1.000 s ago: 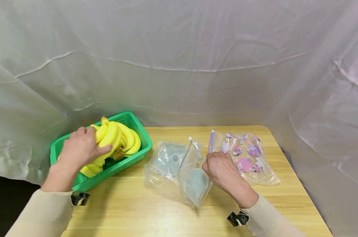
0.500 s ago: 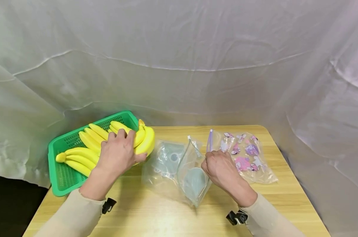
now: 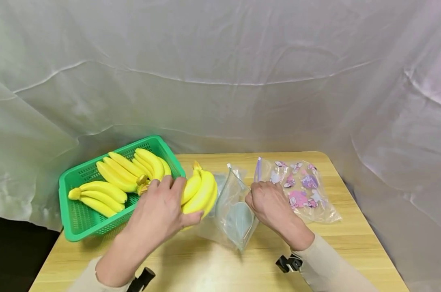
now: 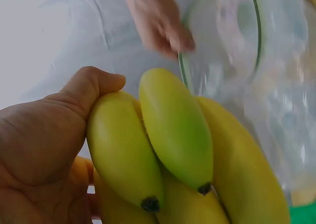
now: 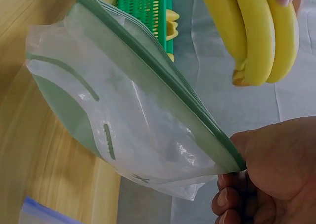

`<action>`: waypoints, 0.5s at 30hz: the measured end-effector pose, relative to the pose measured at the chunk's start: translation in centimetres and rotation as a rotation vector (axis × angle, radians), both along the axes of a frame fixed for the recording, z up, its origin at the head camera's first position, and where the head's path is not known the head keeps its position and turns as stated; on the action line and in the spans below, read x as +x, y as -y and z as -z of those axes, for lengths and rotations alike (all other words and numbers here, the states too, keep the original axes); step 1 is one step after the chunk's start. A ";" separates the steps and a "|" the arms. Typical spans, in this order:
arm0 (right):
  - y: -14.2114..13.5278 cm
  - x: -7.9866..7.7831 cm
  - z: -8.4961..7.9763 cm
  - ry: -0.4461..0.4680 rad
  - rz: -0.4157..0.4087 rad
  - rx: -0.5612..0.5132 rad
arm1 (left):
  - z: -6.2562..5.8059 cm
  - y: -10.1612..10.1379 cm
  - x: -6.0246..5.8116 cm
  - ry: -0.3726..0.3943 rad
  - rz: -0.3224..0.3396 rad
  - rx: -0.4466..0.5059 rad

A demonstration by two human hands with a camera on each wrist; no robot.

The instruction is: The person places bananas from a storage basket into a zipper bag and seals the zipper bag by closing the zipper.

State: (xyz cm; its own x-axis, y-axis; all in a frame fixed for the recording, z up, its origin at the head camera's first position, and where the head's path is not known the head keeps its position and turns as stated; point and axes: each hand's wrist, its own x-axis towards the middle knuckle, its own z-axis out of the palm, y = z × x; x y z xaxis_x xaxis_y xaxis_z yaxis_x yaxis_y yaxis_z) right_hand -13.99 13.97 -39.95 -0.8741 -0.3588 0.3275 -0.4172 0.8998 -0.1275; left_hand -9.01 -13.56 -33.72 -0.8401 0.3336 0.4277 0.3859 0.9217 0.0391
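My left hand (image 3: 162, 211) grips a bunch of yellow bananas (image 3: 200, 192), held up between the green basket and a clear zip bag. In the left wrist view, the thumb lies along one side of the bananas (image 4: 175, 128), whose tips look greenish. The zip bag (image 3: 238, 221) has a green-edged mouth that gapes toward the bananas. At its rim, my right hand (image 3: 275, 207) pinches the edge; the right wrist view shows thumb and fingers on a corner of the bag (image 5: 133, 100). Both the bananas and my left hand cover part of the bag's far side.
A green plastic basket (image 3: 87, 233) holds several more banana bunches (image 3: 114, 174) at the left of the wooden table (image 3: 220, 271). To the right lies a flat clear bag (image 3: 304, 190) with pink and purple cartoon prints. Grey cloth (image 3: 220, 113) hangs behind.
My left hand has lifted the banana bunch out of the basket and carried it right, near the bag's mouth. The right hand keeps its hold on the bag's rim.
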 end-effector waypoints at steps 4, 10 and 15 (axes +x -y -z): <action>0.1 -0.1 -0.2 -0.002 0.002 0.002 | 0.8 -1.7 1.8 0.098 0.054 -0.004; 0.3 0.1 -0.3 0.025 0.003 0.012 | 3.3 -4.8 2.8 0.204 0.080 -0.013; 0.5 0.2 -0.2 0.053 0.021 0.024 | 4.0 -6.5 3.1 0.229 0.095 -0.053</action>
State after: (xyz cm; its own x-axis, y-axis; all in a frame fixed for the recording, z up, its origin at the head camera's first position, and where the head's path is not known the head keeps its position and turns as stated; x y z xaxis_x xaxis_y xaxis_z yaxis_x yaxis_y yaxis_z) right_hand -13.75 13.46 -39.79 -0.8974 -0.3471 0.2722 -0.3911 0.9115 -0.1273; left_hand -5.93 -7.09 -37.68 -0.8767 0.4328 0.2099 0.4579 0.8846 0.0885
